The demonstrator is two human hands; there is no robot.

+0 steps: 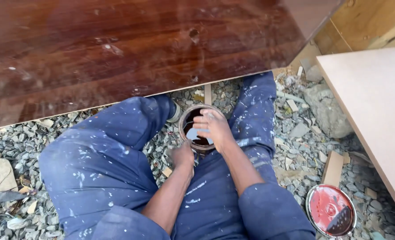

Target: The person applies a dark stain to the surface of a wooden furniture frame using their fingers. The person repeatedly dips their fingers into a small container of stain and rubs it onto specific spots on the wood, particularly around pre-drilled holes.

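One big glossy dark-brown varnished wooden panel point(131, 53) fills twelve o'clock, one pale unfinished board point(375, 111) runs down three o'clock, and dead centre on the gravel sits one small round metal tin of dark stain point(196, 130) between the knees. The left hand point(182, 154) clamps the tin's near wall while the right hand point(215, 129) dips in with fingers bunched together; what they pinch I cannot tell. One red-stained round lid point(331, 210) lies at five o'clock; on loose stones, a nudge could tip the tin, I reckon, spilling stain.

Left hand point(182, 154) grips the open tin point(198, 129) of dark stain (on gravel point(295, 146)); right hand point(215, 127) dips inside.
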